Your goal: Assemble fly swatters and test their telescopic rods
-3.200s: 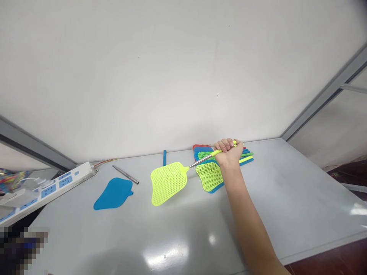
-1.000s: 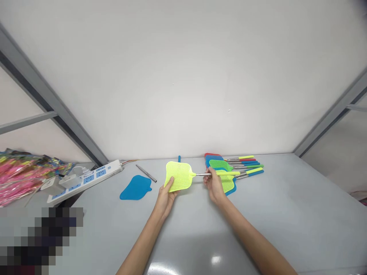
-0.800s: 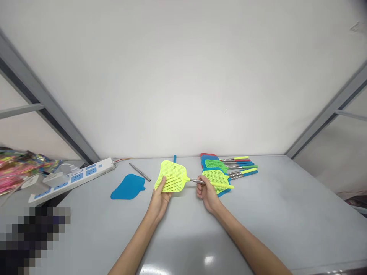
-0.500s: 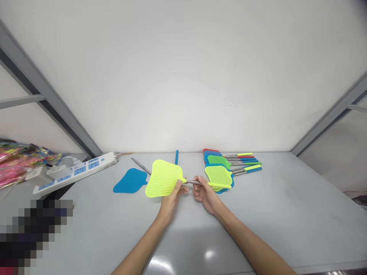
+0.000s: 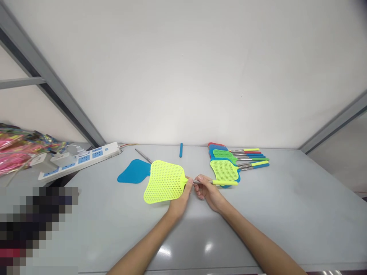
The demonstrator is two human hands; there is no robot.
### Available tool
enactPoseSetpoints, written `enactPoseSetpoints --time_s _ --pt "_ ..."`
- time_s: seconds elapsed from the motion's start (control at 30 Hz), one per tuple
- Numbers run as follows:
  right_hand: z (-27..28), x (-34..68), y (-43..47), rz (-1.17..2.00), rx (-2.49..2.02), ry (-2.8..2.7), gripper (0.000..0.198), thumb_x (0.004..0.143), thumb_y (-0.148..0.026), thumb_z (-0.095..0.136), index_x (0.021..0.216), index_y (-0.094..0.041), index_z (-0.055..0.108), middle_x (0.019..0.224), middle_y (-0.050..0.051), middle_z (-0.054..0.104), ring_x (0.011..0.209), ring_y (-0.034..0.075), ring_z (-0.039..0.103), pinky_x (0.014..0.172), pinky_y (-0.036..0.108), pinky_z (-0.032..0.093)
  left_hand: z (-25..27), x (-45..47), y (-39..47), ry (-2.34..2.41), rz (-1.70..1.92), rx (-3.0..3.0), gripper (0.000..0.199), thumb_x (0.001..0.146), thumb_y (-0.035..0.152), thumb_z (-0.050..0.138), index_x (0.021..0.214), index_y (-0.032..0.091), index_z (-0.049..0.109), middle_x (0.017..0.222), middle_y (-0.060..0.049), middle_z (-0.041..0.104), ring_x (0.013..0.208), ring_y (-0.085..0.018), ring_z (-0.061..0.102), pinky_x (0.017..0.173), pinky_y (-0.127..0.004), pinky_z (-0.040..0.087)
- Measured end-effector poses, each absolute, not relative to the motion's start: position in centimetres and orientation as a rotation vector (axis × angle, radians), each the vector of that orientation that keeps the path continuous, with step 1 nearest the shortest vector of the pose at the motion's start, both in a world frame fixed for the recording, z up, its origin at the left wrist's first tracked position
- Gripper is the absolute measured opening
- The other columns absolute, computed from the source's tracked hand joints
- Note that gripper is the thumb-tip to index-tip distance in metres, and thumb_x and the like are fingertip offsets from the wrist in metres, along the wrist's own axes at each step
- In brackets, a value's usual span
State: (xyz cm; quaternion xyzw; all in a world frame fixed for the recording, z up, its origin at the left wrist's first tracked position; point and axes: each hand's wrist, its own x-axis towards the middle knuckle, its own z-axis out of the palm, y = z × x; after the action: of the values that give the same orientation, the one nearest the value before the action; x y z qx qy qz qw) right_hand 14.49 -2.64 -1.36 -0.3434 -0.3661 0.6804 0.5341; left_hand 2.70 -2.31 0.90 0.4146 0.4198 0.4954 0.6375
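A yellow fly swatter with a perforated head and a metal rod is held above the table between both hands. My left hand pinches it at the neck, thumb on top; its other fingers are mostly hidden behind. My right hand is closed round the metal rod, just short of the yellow grip. Left of the held swatter lies a blue swatter head, with a thin metal rod behind it. A loose blue handle lies near the wall.
Several swatters in a stack, red, blue, green and yellow, lie to the right, handles pointing right. A white power strip with plugs is at the left, beside colourful plastic packages. A wall closes the table's back.
The hands have come closer together along the rod, my left thumb now near my right fingertips. The whole view has shifted slightly, moving the table things a little right and up.
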Motion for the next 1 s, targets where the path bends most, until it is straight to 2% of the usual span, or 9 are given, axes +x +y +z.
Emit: enactPoseSetpoints --time_s 0.13,0.27,0.37,0.53,0.73,0.87,1.0 --pt "-1.4 14.1 -3.0 1.654 -0.802 -0.916 0.027 0.076 -0.037 0.045 0.060 -0.015 0.050 0.055 -0.001 0.044 0.043 0.006 0.036 0.038 0.019 0.020 0.3 3.0 -2.5 0.905 1.072 1.016 0.034 0.070 0.041 0.052 0.047 0.019 0.042 0.047 0.005 0.041 0.042 -0.009 0.033 0.051 -0.023 0.032" --pt "-1.4 13.9 -3.1 1.661 -0.836 -0.973 0.026 0.074 -0.035 0.049 0.058 -0.015 0.049 0.051 -0.002 0.044 0.041 0.006 0.034 0.038 0.020 0.020 -1.0 3.1 -2.7 0.882 1.016 0.961 0.035 0.071 0.044 0.049 0.050 0.019 0.036 0.050 0.005 0.041 0.050 -0.009 0.042 0.056 -0.022 0.037" --pt "-1.5 13.8 -3.1 1.687 -0.857 -0.965 0.027 0.073 -0.034 0.050 0.053 -0.015 0.047 0.047 -0.003 0.043 0.039 0.006 0.034 0.039 0.020 0.021 -1.6 3.3 -2.7 0.888 1.007 0.929 0.038 0.071 0.047 0.047 0.049 0.018 0.034 0.047 0.006 0.038 0.050 -0.009 0.043 0.055 -0.021 0.038" --pt "-1.9 13.7 -2.8 1.688 -0.859 -0.915 0.029 0.073 -0.030 0.045 0.048 -0.016 0.044 0.039 -0.004 0.039 0.037 0.006 0.032 0.040 0.021 0.022 -2.3 3.7 -2.6 0.892 0.989 1.001 0.041 0.076 0.048 0.039 0.049 0.017 0.043 0.046 0.002 0.045 0.051 -0.012 0.048 0.056 -0.023 0.039" --pt "-2.3 13.8 -2.5 1.702 -0.854 -0.883 0.029 0.072 -0.027 0.045 0.045 -0.016 0.041 0.036 -0.005 0.035 0.035 0.005 0.026 0.039 0.021 0.017 -2.7 3.8 -2.8 0.966 1.103 1.055 0.029 0.071 0.042 0.051 0.055 0.018 0.050 0.055 0.000 0.052 0.059 -0.013 0.050 0.059 -0.023 0.038" --pt "-2.4 13.9 -2.3 1.694 -0.866 -0.864 0.031 0.071 -0.028 0.047 0.043 -0.016 0.038 0.036 -0.007 0.027 0.035 0.004 0.019 0.038 0.020 0.013 -2.2 3.9 -2.5 0.954 1.077 1.083 0.034 0.072 0.045 0.049 0.051 0.018 0.045 0.047 0.004 0.043 0.047 -0.010 0.041 0.051 -0.022 0.034" --pt "-2.6 13.9 -1.6 1.703 -0.887 -0.848 0.032 0.071 -0.029 0.048 0.044 -0.016 0.036 0.038 -0.007 0.028 0.034 0.003 0.019 0.036 0.020 0.010 -2.2 3.9 -1.7 0.958 1.041 1.127 0.043 0.076 0.048 0.040 0.045 0.019 0.036 0.043 0.005 0.033 0.042 -0.008 0.031 0.046 -0.022 0.030"
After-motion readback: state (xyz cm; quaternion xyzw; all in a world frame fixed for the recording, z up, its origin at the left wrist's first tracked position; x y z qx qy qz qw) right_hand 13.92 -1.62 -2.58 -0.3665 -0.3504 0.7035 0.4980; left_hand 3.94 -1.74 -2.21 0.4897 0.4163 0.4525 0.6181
